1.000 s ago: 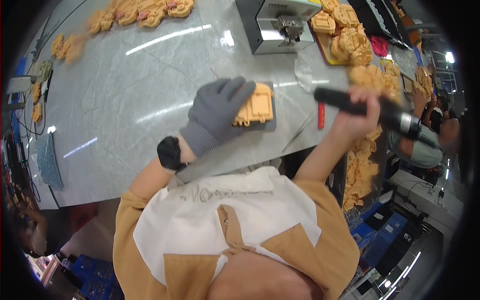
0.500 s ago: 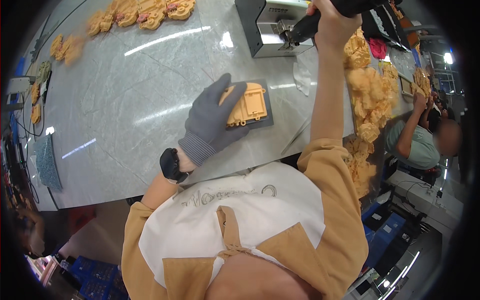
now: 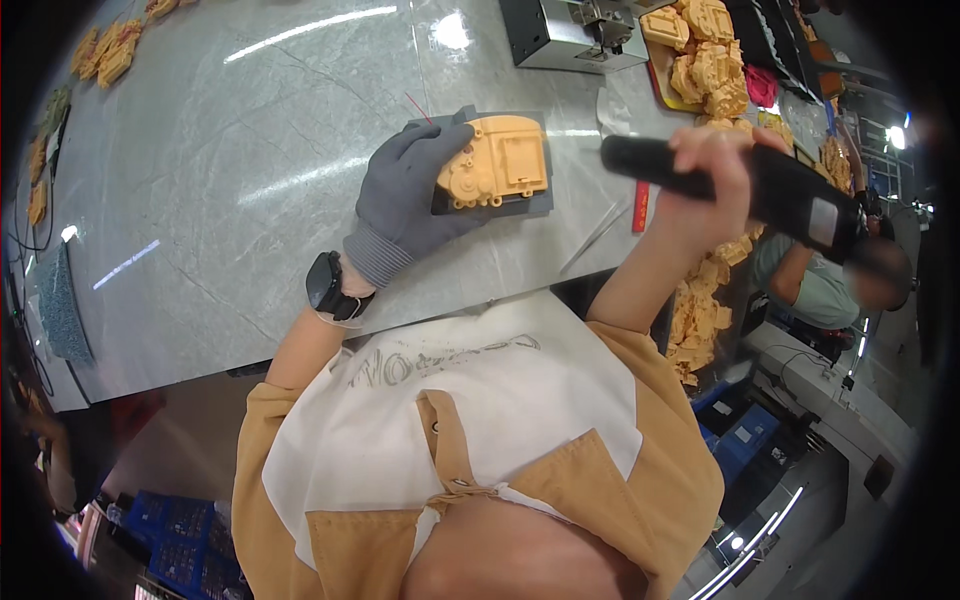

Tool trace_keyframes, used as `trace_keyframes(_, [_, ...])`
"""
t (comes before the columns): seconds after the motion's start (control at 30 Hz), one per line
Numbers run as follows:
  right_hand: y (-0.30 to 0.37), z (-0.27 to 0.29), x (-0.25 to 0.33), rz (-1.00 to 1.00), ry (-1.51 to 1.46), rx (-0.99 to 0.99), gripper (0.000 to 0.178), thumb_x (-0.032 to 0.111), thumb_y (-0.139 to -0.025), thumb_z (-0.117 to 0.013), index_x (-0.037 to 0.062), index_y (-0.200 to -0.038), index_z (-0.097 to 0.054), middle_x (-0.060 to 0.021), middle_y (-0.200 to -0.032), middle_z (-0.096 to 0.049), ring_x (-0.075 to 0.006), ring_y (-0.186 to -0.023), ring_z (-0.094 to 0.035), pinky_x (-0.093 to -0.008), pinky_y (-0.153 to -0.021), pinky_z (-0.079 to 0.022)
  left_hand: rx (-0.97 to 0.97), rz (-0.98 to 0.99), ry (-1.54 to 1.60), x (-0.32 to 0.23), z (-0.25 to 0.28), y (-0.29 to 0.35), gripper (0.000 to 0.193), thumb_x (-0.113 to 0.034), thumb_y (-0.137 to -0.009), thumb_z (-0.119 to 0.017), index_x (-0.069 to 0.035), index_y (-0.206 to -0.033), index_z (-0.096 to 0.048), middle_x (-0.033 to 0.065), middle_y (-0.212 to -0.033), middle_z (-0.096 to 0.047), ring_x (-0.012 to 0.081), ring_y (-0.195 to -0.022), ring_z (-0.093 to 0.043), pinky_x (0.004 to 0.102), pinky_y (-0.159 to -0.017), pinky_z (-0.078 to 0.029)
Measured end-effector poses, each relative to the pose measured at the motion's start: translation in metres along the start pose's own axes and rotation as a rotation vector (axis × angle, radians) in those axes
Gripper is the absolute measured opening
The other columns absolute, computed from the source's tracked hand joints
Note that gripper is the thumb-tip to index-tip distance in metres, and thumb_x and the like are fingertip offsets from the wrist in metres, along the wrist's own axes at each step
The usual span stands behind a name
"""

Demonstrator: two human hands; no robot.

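Note:
My left hand [image 3: 405, 185], in a grey knit glove, grips the left side of an orange plastic housing [image 3: 515, 155]. The housing has a rectangular recess, round bosses and small lugs along its near edge. It lies on a dark grey fixture plate [image 3: 540, 205] on the table. To the right, my bare right hand [image 3: 715, 175] is wrapped round a black electric screwdriver [image 3: 790, 200], slightly blurred. The screwdriver is in the air, its narrower end toward the housing but apart from it.
A metal-fronted box [image 3: 590, 40] stands at the far edge. Orange parts [image 3: 705, 70] are heaped along the right, with more parts [image 3: 110, 50] at the far left. Tweezers [image 3: 597, 235] and a red strip [image 3: 641, 205] lie nearby. A co-worker [image 3: 825, 285] sits at the right.
My right hand has brought the screwdriver away from the metal-fronted box, nearer to me and lower. The left hand keeps its hold on the housing, and more of the housing shows. The view has shifted.

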State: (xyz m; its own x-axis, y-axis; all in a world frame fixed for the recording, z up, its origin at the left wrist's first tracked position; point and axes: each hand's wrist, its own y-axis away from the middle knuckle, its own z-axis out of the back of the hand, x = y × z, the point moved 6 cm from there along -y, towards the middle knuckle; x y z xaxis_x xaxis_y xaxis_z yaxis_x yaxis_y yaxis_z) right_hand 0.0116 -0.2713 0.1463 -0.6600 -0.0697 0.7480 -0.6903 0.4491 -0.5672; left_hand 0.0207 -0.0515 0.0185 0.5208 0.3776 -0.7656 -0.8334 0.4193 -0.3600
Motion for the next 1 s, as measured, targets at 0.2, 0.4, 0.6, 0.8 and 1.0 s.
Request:
trace_keyframes(0.2, [-0.039, 0.051, -0.047, 0.034, 0.206, -0.289, 0.033, -0.011, -0.066, -0.056, -0.0038, -0.096, -0.044, -0.0089, -0.058, -0.051, -0.0163, -0.045, -0.049, -0.0297, -0.051, -0.046, 0.001, -0.011, -0.018, 0.000, 0.001, 0.000, 0.078, -0.022, -0.054, -0.083, -0.010, -0.123, -0.047, 0.0116, -0.119, -0.053, 0.0303, -0.113, -0.049, 0.0388, -0.095, -0.040])
trace_keyframes(0.4, [-0.035, 0.056, -0.087, 0.023, 0.176, -0.282, 0.031, -0.012, -0.066, -0.056, -0.0026, -0.093, -0.045, -0.0090, -0.058, -0.052, -0.0154, -0.043, -0.049, -0.0286, -0.047, -0.045, -0.004, -0.018, -0.020, -0.001, 0.000, 0.000, 0.079, -0.024, -0.055, -0.083, -0.010, -0.123, -0.047, 0.0118, -0.119, -0.053, 0.0299, -0.113, -0.049, 0.0390, -0.096, -0.039])
trace_keyframes(0.6, [-0.016, 0.031, -0.034, -0.019, -0.015, -0.284, 0.039, -0.005, -0.070, -0.051, 0.0032, -0.106, -0.041, -0.0061, -0.059, -0.048, -0.0179, -0.046, -0.049, -0.0357, -0.056, -0.046, -0.169, -0.048, 0.026, -0.018, 0.025, 0.000, 0.071, -0.036, -0.059, -0.079, -0.011, -0.118, -0.049, 0.0087, -0.105, -0.057, 0.0343, -0.105, -0.050, 0.0433, -0.093, -0.039])
trace_keyframes(0.8, [0.022, -0.024, 0.024, -0.194, -0.618, 0.273, 0.042, 0.010, -0.078, -0.043, 0.0119, -0.120, -0.043, -0.0019, -0.069, -0.043, -0.0149, -0.057, -0.045, -0.0349, -0.065, -0.038, -0.180, -0.210, -0.111, -0.053, 0.036, -0.009, 0.055, -0.042, -0.060, -0.078, -0.010, -0.101, -0.060, 0.0070, -0.098, -0.059, 0.0306, -0.099, -0.051, 0.0424, -0.091, -0.039])
trace_keyframes(1.0, [0.025, -0.042, 0.014, -0.268, -0.650, 0.319, 0.040, 0.010, -0.078, -0.044, 0.0109, -0.119, -0.043, -0.0016, -0.069, -0.043, -0.0145, -0.056, -0.045, -0.0346, -0.064, -0.038, -0.298, -0.308, 0.012, -0.065, 0.044, -0.008, 0.021, -0.022, -0.063, -0.076, -0.009, -0.074, -0.063, 0.0029, -0.075, -0.061, 0.0244, -0.077, -0.057, 0.0349, -0.067, -0.046])
